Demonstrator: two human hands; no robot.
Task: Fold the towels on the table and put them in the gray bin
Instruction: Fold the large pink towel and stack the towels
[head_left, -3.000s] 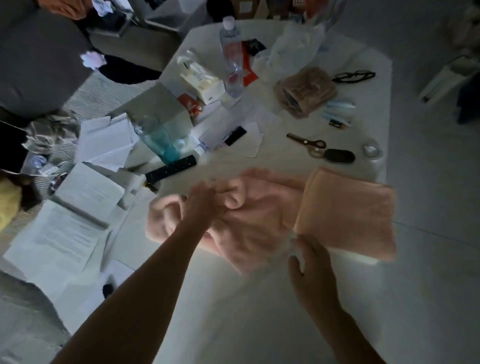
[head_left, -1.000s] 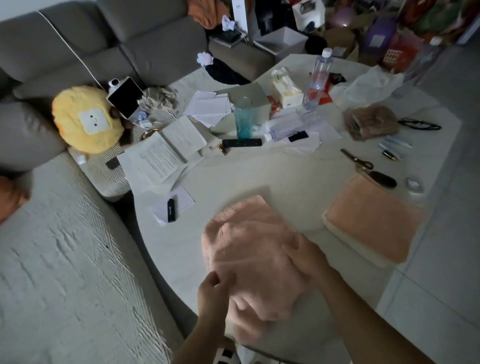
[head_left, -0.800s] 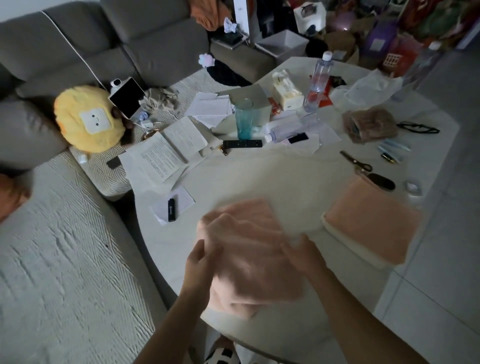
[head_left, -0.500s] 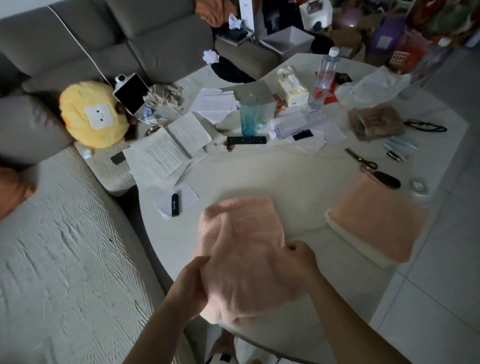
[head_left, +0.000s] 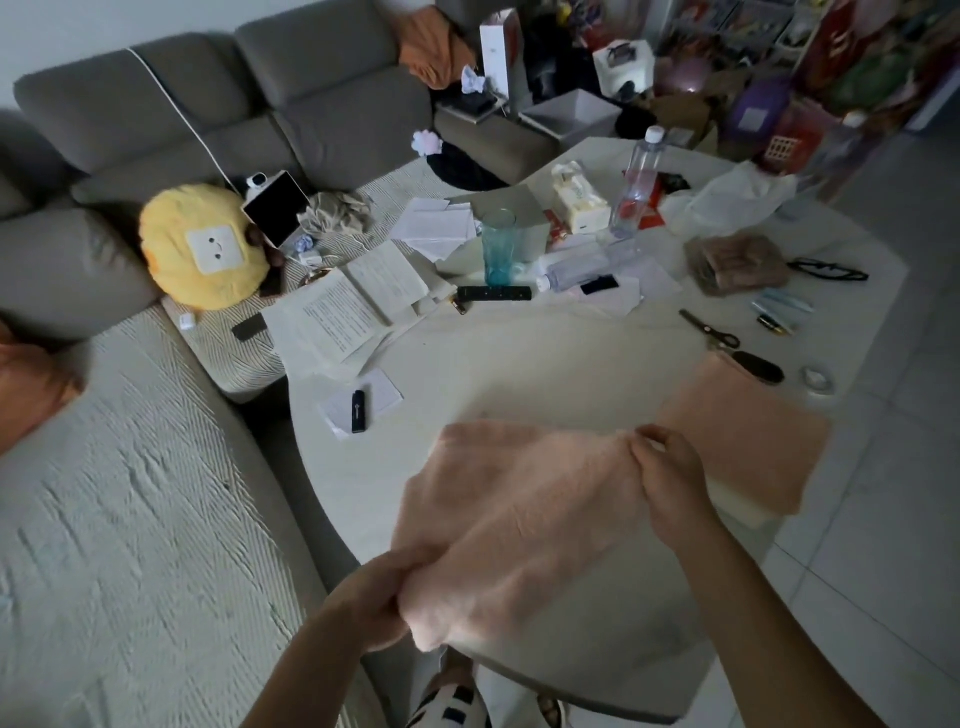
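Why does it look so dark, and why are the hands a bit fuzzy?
Head view: the room is dimly lit, so colours look grey; the left hand, right hand and pink towel are softly blurred; the wide lens bends the table edge and sofa.

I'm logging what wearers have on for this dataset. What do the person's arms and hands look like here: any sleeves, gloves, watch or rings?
Both forearms are bare as far as the frame shows: no sleeves. The left hand and right hand wear no gloves, and no watch, bracelet or ring is visible, though the light is dim.
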